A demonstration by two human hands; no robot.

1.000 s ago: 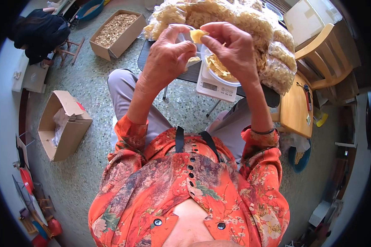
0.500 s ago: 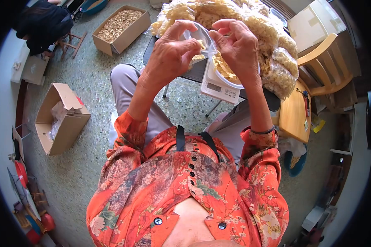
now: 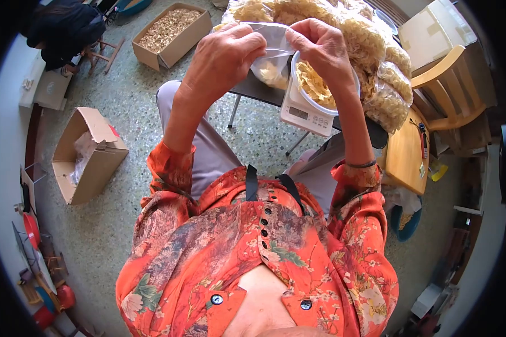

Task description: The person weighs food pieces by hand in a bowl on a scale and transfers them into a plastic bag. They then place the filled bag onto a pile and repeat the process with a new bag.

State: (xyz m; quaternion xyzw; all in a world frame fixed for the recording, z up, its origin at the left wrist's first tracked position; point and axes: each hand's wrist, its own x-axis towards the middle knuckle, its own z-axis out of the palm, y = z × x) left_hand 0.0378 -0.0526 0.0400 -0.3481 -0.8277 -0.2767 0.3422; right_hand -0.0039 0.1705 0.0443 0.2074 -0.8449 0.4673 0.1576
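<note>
A clear plastic bag (image 3: 272, 53) hangs between my two hands, with a few pale yellow dried slices low inside it. My left hand (image 3: 226, 62) pinches one side of its mouth, and my right hand (image 3: 319, 46) pinches the other. Below my right hand, a white round tub (image 3: 294, 73) of the same dried slices (image 3: 314, 84) rests on a white digital scale (image 3: 305, 117). My right wrist partly covers the tub. The scale sits on a dark small table (image 3: 253, 92) in front of my knees.
Filled clear bags of dried slices (image 3: 360, 39) are heaped behind the scale. A carton of brown chips (image 3: 171, 33) and an open carton (image 3: 90, 154) stand on the floor at left. A wooden chair (image 3: 413, 151) is at right. Another person (image 3: 64, 31) sits at upper left.
Both hands have drawn the bag's mouth wider and flatter. My left hand has moved slightly left, and the whole view has shifted a little.
</note>
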